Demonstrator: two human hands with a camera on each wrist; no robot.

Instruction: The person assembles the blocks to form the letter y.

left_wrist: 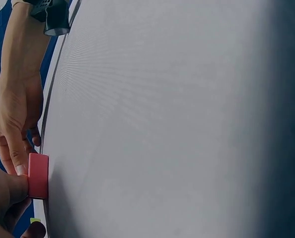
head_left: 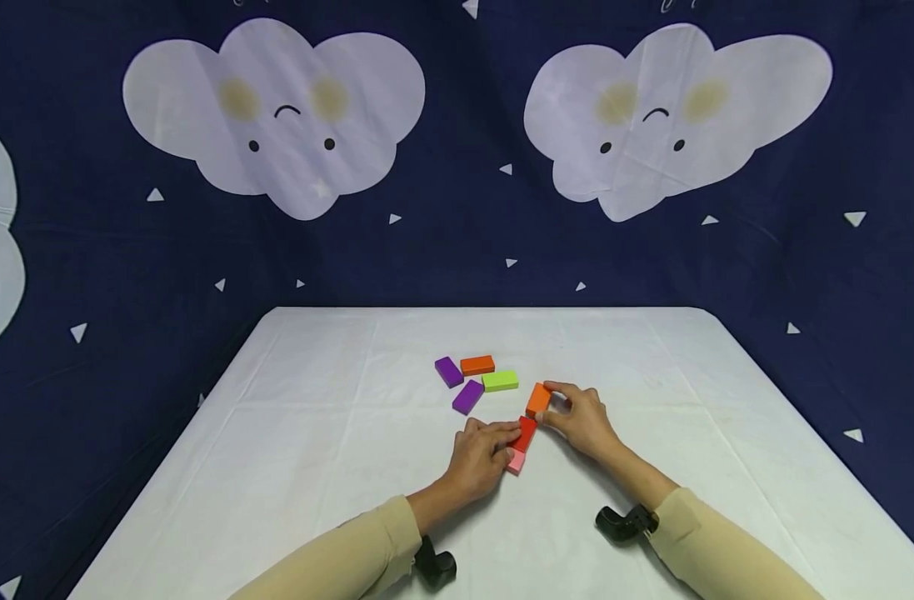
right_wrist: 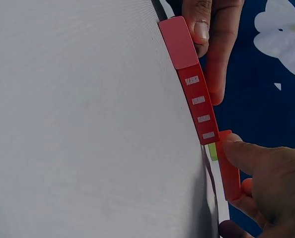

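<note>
My right hand (head_left: 586,422) holds an orange block (head_left: 538,400) by its ends, thumb at the near end and a finger at the far end. That block stands at the far end of a short row, close to a red block (head_left: 526,433). A pink block (head_left: 516,462) continues the row on the near side; in the right wrist view its face meets the red block (right_wrist: 198,106). With fairly straight fingers, my left hand (head_left: 477,462) touches the left side of this row, fingertips by the red block and thumb by the pink block (left_wrist: 38,176).
Beyond the left hand lie two purple blocks (head_left: 467,397), a darker orange block (head_left: 477,365) and a lime green block (head_left: 500,381). All rest on a table with a white cover (head_left: 314,467). A dark blue cloth with clouds (head_left: 457,250) hangs behind it.
</note>
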